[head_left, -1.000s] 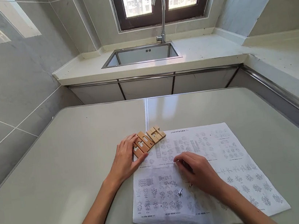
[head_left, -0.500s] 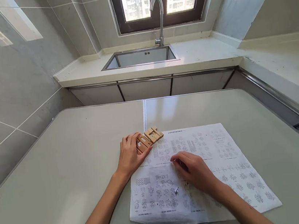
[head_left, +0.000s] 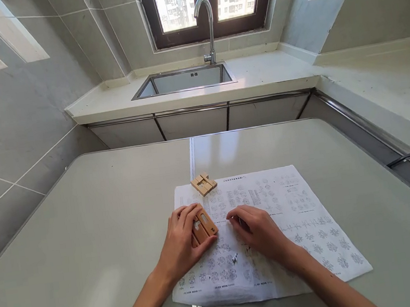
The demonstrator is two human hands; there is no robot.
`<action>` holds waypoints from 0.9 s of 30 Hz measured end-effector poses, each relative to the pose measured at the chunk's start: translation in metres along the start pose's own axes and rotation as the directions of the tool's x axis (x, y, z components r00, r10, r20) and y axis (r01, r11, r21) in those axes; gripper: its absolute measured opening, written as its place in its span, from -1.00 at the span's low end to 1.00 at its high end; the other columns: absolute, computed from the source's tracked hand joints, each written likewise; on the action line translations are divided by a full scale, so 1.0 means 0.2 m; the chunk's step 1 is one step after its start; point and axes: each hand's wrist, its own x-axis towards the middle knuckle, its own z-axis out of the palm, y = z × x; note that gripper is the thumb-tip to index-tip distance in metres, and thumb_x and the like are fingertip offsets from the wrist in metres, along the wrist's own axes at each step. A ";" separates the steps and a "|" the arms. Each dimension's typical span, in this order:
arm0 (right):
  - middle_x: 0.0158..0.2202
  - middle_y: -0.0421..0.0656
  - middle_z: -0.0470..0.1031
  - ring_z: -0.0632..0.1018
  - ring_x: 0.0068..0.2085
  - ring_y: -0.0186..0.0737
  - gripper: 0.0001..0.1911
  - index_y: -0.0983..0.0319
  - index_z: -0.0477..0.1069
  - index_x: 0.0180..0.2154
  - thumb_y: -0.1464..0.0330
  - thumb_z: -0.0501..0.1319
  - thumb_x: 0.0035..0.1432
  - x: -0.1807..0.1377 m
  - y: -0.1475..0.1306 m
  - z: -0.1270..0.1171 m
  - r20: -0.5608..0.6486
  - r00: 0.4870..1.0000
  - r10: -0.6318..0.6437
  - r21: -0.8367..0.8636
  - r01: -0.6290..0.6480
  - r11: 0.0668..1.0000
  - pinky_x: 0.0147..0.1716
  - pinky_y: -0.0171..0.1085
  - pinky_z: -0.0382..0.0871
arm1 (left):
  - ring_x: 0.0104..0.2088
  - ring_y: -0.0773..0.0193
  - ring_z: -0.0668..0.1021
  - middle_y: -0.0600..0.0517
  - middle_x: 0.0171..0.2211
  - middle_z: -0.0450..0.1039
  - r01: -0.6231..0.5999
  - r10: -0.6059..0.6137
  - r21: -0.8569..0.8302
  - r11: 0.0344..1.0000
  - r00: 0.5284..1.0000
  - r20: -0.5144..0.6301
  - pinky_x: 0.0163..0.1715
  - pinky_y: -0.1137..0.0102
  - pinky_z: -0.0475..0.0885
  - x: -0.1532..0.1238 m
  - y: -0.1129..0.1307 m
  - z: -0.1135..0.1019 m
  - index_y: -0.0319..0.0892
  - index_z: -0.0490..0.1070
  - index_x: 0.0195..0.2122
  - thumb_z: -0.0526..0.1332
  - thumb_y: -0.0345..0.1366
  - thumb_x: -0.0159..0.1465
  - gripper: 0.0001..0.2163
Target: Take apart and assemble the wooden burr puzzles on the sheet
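My left hand [head_left: 181, 242] is closed around a flat group of brown wooden puzzle blocks [head_left: 205, 226], fingers over the far side and thumb along the near side. The blocks have cut-out slots, and a figure 2 is marked on one. Part of the group is hidden under the fingers. To its right my right hand [head_left: 258, 229] rests over the printed paper sheet [head_left: 278, 280], fingers curled in, with nothing visible in them. A second group of lighter wooden blocks [head_left: 204, 184] lies at the sheet's far edge, apart from both hands.
The creased sheet carries rows of small line diagrams and spreads over a pale table [head_left: 86, 229] with a seam down its middle. Beyond stands a counter [head_left: 266, 72] with a sink [head_left: 181, 91] and a tap [head_left: 210, 32]. A tiled wall [head_left: 25, 111] borders the left.
My left hand has drawn the brown blocks toward me, away from the lighter blocks, which stay behind. My right hand keeps about the same place over the sheet. The view has shifted slightly.
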 end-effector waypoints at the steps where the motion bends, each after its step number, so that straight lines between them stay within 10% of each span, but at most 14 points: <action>1: -0.23 -0.14 0.62 0.60 -0.25 -0.12 -0.84 0.16 0.45 -0.15 0.43 0.11 0.46 0.00 0.00 0.00 -0.004 1.000 0.004 0.005 -0.004 1.000 -0.24 -0.18 0.41 | 0.29 -0.12 0.39 -0.15 0.29 0.40 -0.027 0.027 -0.019 0.999 0.999 0.020 0.25 -0.05 0.41 -0.01 0.02 0.01 -0.05 0.21 0.35 0.43 -0.10 0.30 -0.34; 21: -0.20 -0.11 0.53 0.53 -0.24 -0.09 -0.84 0.17 0.46 -0.12 0.27 0.15 0.40 0.01 0.08 -0.07 -0.263 0.918 0.298 0.041 -0.298 0.954 -0.20 -0.13 0.43 | 0.32 -0.09 0.41 -0.22 0.28 0.40 -0.284 0.326 -0.278 0.918 0.938 0.119 0.35 0.00 0.35 0.36 0.16 0.21 -0.10 0.25 0.31 0.55 -0.04 0.15 -0.22; 27: -0.13 -0.08 0.49 0.55 -0.23 -0.09 -0.82 0.16 0.45 -0.07 0.23 0.17 0.41 0.01 0.10 -0.06 -0.225 0.936 0.270 -0.017 -0.281 0.960 -0.22 -0.14 0.46 | 0.21 -0.07 0.46 -0.14 0.17 0.44 -0.169 0.172 -0.135 0.976 0.985 0.013 0.22 0.00 0.42 0.28 0.08 0.17 -0.08 0.44 0.04 0.43 -0.15 0.29 -0.65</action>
